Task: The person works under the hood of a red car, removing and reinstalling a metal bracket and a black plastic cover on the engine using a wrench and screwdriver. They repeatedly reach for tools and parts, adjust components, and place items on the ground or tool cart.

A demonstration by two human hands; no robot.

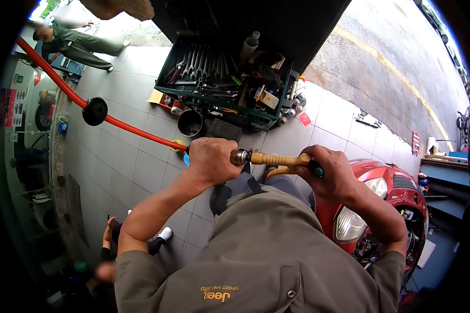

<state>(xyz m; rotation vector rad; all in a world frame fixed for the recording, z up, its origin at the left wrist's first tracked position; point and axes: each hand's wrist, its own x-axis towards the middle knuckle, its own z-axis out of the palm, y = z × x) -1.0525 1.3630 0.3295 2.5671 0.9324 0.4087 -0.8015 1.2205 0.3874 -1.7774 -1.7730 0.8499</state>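
Observation:
My left hand [211, 159] is closed round the end of a red air hose [141, 134], where a silver coupler [239, 157] sticks out of the fist. In my right hand [330, 172], fingers wrapped round one end, is a yellow air blow gun [275, 160] with a curved lever [281, 171]. Its threaded end points left and meets the coupler; whether the two are locked together I cannot tell. A dark teal end piece [317, 170] shows by my right fingers. Both hands are in front of my waist.
Ahead stands a tool drawer [164, 86] with several wrenches [206, 61] and a bottle [250, 44]. A black bucket [191, 123] sits below it. The hose carries a black disc [95, 111]. A red car [371, 169] with exposed front is at right. Two people are at left.

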